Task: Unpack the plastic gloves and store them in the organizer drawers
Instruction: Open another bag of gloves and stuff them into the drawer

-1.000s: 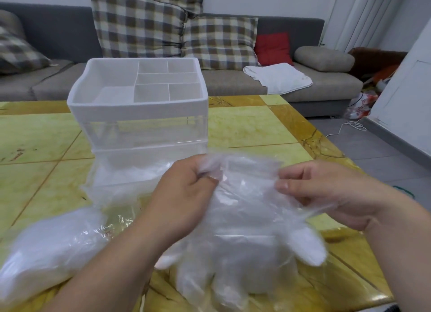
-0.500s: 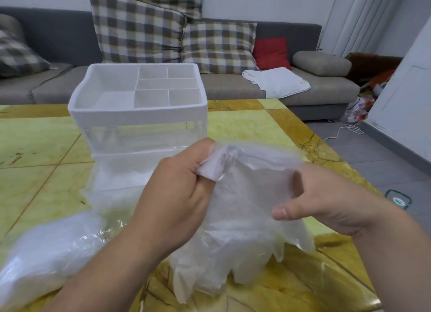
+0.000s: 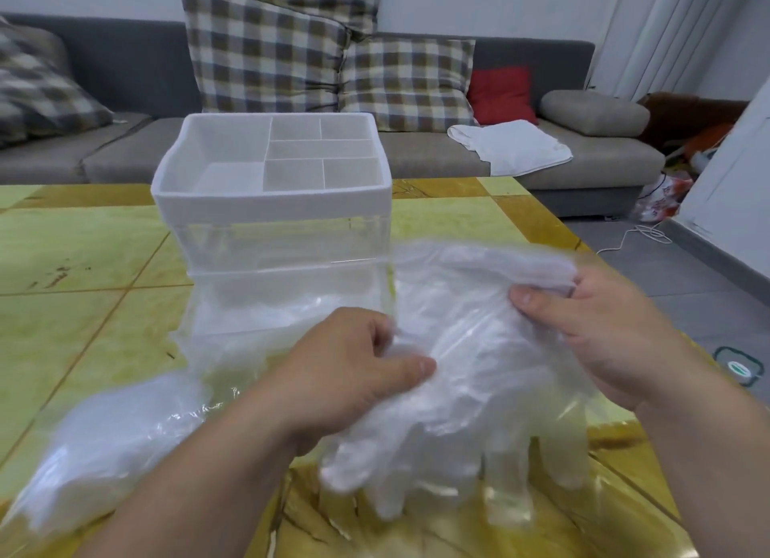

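A stack of clear plastic gloves hangs above the table in front of me, fingers pointing down. My left hand pinches the stack at its left edge. My right hand grips its upper right corner, thumb on top. Behind them stands the organizer, white divided tray on top, clear drawers below. The lower drawer holds crumpled plastic. A clear bag with more gloves lies at the near left.
The yellow-green tiled table spreads left and behind the organizer. Its right edge drops to a grey floor with a white cable. A grey sofa with checked cushions and a white cloth sits behind.
Both hands have shifted right and lower with the glove stack. The stack has spread out wider between them, and my left hand moved from its top edge down to its left side.
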The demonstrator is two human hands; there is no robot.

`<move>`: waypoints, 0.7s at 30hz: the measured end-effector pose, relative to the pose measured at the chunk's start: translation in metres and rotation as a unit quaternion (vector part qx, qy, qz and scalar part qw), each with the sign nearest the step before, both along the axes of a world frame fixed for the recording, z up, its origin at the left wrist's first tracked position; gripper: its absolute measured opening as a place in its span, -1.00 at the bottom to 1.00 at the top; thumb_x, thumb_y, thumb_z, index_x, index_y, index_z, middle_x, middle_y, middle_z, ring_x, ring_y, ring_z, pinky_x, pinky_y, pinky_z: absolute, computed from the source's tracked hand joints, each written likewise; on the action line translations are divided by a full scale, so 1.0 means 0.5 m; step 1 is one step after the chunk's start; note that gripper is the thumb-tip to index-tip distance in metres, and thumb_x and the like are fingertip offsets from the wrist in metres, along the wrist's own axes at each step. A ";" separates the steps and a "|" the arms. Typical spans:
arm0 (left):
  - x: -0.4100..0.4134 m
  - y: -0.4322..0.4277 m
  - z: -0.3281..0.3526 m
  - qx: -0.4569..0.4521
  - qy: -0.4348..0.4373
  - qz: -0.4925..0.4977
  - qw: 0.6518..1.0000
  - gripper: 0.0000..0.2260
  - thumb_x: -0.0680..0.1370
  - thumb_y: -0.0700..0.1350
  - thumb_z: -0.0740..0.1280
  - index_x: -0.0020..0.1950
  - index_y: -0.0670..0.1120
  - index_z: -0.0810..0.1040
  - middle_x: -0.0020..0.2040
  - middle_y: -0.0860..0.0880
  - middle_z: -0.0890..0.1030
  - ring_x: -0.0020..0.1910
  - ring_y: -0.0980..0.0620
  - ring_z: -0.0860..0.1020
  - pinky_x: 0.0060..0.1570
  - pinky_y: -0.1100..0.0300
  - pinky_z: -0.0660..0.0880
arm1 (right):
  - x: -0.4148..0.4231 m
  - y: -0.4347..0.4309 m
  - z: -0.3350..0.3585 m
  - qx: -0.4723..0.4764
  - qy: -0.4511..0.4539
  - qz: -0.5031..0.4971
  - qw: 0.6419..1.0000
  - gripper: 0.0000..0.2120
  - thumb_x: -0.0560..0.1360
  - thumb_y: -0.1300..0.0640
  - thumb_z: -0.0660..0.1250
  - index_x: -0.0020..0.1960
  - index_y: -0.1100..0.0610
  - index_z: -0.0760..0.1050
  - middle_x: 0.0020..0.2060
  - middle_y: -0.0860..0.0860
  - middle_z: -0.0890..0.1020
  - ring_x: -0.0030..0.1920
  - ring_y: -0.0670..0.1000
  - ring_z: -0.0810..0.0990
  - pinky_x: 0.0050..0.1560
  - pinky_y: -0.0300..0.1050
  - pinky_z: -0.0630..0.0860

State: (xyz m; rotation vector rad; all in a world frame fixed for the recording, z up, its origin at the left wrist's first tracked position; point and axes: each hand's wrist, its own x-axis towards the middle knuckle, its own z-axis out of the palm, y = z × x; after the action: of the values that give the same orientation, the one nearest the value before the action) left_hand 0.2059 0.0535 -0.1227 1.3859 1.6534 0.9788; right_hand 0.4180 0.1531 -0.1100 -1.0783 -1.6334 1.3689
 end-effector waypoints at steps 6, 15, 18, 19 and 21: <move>-0.059 -0.003 0.015 0.044 0.123 0.067 0.989 -0.74 0.53 0.05 0.42 -0.29 -0.07 0.60 -0.44 0.00 0.50 -0.47 0.12 0.38 -0.43 0.26 0.31 | 0.015 0.019 0.012 0.085 -0.026 -0.064 0.994 -0.83 0.58 0.24 0.33 0.02 0.09 0.69 -0.07 -0.06 0.75 -0.02 0.01 0.72 0.02 -0.02 0.65; -0.143 -0.016 -0.016 -0.009 0.435 0.088 0.896 -0.82 0.54 0.06 0.40 0.12 0.10 0.62 0.04 0.17 0.61 0.05 0.11 0.56 0.00 0.16 0.51 | 0.002 0.018 0.015 0.108 -0.096 0.061 0.988 -0.69 0.55 0.23 0.34 0.04 -0.16 0.70 0.03 -0.13 0.72 0.09 -0.09 0.68 0.18 -0.11 0.53; -0.139 -0.020 -0.001 -0.014 0.423 0.074 0.903 -0.89 0.54 0.04 0.40 0.04 0.09 0.65 -0.03 0.17 0.64 -0.01 0.13 0.58 -0.02 0.15 0.54 | -0.005 0.020 0.012 0.090 -0.073 0.074 0.990 -0.73 0.53 0.21 0.34 0.09 -0.08 0.70 0.07 -0.04 0.72 0.15 0.06 0.67 0.24 0.03 0.52; -0.141 -0.024 0.003 -0.016 0.425 0.067 0.902 -0.89 0.54 0.05 0.41 0.03 0.09 0.65 -0.06 0.17 0.64 -0.04 0.13 0.58 -0.04 0.14 0.55 | -0.011 0.019 0.011 0.087 -0.064 0.077 0.991 -0.73 0.52 0.21 0.34 0.09 -0.07 0.70 0.06 -0.03 0.72 0.16 0.09 0.67 0.24 0.01 0.54; -0.136 -0.029 0.009 -0.039 0.435 0.047 0.898 -0.90 0.53 0.05 0.41 -0.02 0.07 0.65 -0.10 0.14 0.66 -0.09 0.13 0.60 -0.08 0.12 0.57 | -0.015 0.014 0.014 0.076 -0.042 0.082 0.993 -0.71 0.52 0.25 0.32 0.05 -0.05 0.72 0.06 -0.03 0.72 0.14 -0.01 0.68 0.14 -0.21 0.57</move>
State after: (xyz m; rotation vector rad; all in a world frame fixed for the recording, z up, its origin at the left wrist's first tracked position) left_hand 0.1380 0.0391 -0.1181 1.8415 2.3759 0.3036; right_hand 0.4106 0.1603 -0.1029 -0.9409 -1.8909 1.2918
